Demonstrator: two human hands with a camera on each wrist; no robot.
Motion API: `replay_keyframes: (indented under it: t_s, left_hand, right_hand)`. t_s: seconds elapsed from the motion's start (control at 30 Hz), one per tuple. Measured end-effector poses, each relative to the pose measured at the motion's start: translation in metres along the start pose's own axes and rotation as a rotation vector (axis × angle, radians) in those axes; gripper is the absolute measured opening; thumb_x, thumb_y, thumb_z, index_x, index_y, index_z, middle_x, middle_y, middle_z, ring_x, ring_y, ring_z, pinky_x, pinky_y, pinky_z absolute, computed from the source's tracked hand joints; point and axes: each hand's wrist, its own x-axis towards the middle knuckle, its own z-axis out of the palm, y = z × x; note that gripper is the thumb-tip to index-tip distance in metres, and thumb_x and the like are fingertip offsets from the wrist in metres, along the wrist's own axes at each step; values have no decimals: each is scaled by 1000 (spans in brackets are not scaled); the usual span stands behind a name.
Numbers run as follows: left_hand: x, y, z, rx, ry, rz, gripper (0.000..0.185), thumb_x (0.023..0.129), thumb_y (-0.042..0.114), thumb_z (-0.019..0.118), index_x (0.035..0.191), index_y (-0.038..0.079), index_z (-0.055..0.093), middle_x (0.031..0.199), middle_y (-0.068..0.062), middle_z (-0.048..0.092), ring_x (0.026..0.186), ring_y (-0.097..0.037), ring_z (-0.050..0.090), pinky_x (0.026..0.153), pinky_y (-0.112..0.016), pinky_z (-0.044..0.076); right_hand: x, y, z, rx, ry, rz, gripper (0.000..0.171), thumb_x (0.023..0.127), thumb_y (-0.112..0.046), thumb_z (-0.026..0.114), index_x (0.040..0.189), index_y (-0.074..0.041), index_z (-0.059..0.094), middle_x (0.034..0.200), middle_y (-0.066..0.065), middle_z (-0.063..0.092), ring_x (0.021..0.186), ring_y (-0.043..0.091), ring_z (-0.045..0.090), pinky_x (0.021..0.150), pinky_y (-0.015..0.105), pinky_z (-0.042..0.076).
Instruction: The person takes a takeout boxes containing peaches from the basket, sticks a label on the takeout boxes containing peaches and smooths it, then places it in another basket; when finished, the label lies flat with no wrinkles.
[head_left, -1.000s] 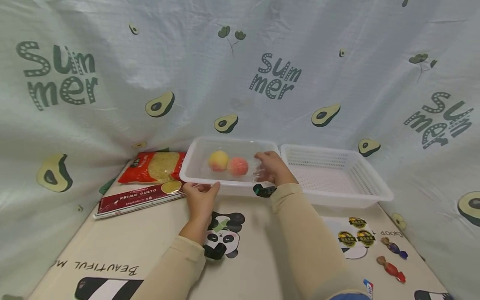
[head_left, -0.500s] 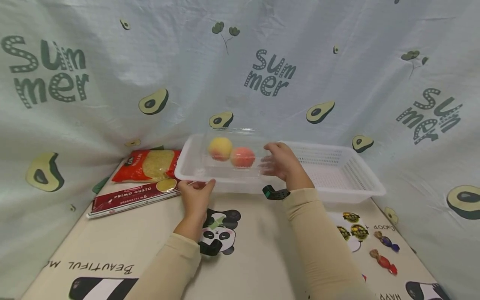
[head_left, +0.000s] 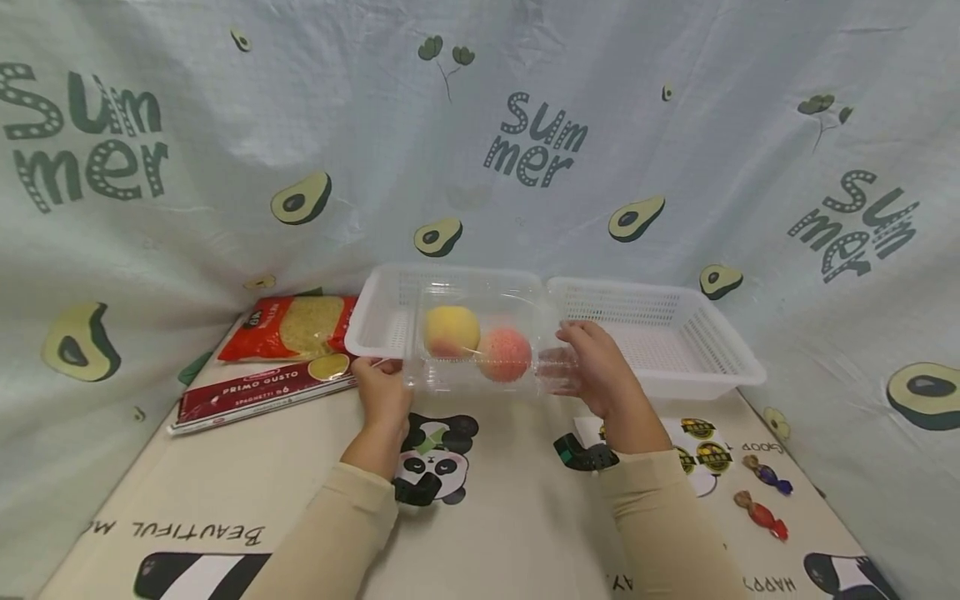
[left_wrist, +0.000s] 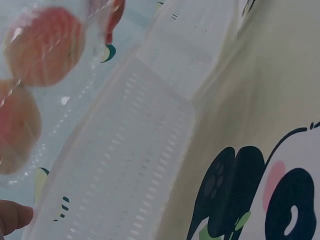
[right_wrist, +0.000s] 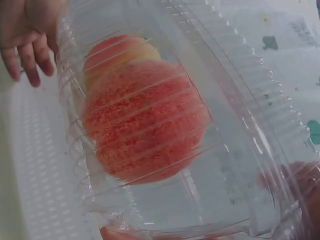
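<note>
A clear plastic clamshell box (head_left: 487,354) holds a yellow peach (head_left: 452,331) and a pink peach (head_left: 504,353). It hangs just in front of the left white basket (head_left: 375,321), above the table. My right hand (head_left: 600,367) grips its right end, and its fingers (right_wrist: 300,185) show through the plastic. My left hand (head_left: 381,390) holds the left end, seen from the right wrist as a hand (right_wrist: 25,40) at the box's far end. In the right wrist view the pink peach (right_wrist: 145,130) fills the box (right_wrist: 240,150). The left wrist view shows both peaches (left_wrist: 42,45) above the basket (left_wrist: 125,165).
A second white basket (head_left: 675,342) stands to the right of the first. A red pasta bag (head_left: 300,327) and a spaghetti box (head_left: 262,392) lie at the left. Two wrapped candies (head_left: 765,475) and round stickers (head_left: 705,454) lie at the right. A printed cloth backdrop surrounds the table.
The box with the peaches has come up out of the left basket and toward me. My left hand has left the basket's rim for the box's left end.
</note>
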Motion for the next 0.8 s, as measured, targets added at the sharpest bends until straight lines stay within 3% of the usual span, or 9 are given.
replay_keyframes:
  t_s: [0.1,0.27,0.4,0.8]
  left_hand:
    - [0,0,0,-27,-4,-2,70,88,12,78,138,2,29,109,-15,57,90,-20,61,75,-23,53]
    - [0,1,-1,-12,-22,-48,68,92,20,74,140,5,27,118,-16,53,102,-27,59,87,-33,51]
    - [2,2,-2,13,-7,-53,59,96,17,68,137,2,29,117,-16,50,106,-28,52,90,-35,43]
    - [1,7,-3,22,-31,-97,59,97,15,67,141,5,29,123,-14,47,108,-26,49,88,-34,41]
  right_hand:
    - [-16,11,-3,20,-1,1,50,106,-30,42,150,-7,31,136,29,58,97,31,75,81,45,61]
    - [-32,30,-8,46,5,1,48,106,-27,42,149,-9,32,131,24,63,97,29,74,80,42,61]
    - [-41,44,-11,64,14,4,47,106,-27,41,149,-10,33,123,17,69,95,29,76,77,39,61]
    - [-53,86,-26,82,55,78,46,105,-24,43,149,-11,37,123,17,71,95,29,76,75,37,61]
